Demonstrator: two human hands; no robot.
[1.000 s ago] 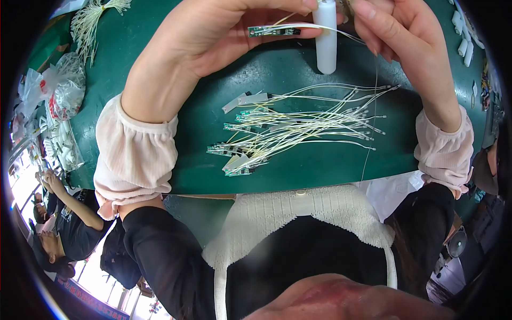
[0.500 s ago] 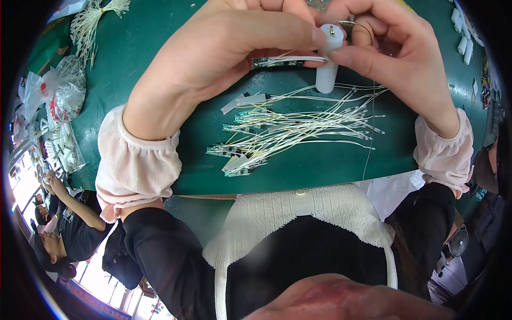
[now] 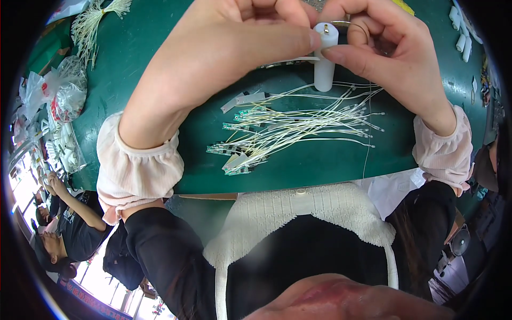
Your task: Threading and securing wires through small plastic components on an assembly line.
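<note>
A white plastic cylinder (image 3: 324, 77) stands nearly upright between my hands at the top of the view, with a small brass-coloured metal piece (image 3: 326, 30) on its upper end. My left hand (image 3: 240, 42) is closed, thumb and fingers gripping the cylinder's left side. On the other side my right hand (image 3: 381, 53) is closed too, its thumb pressed to the cylinder. A thin bent wire (image 3: 358, 25) runs from near the cylinder's top to the right fingers. Under my left hand a small circuit board (image 3: 285, 64) with white leads shows partly. Most fingertips are hidden.
On the green table (image 3: 320, 165) below my hands lies a bunch of white wires (image 3: 309, 122) with small circuit boards. Another wire bundle (image 3: 93, 26) and plastic bags (image 3: 68, 90) are at the left. More white cylinders (image 3: 461, 40) lie far right. A person (image 3: 74, 218) sits at the left.
The white cylinder has shifted slightly left, and my right hand with it. My left hand has turned a little, covering more of the circuit board.
</note>
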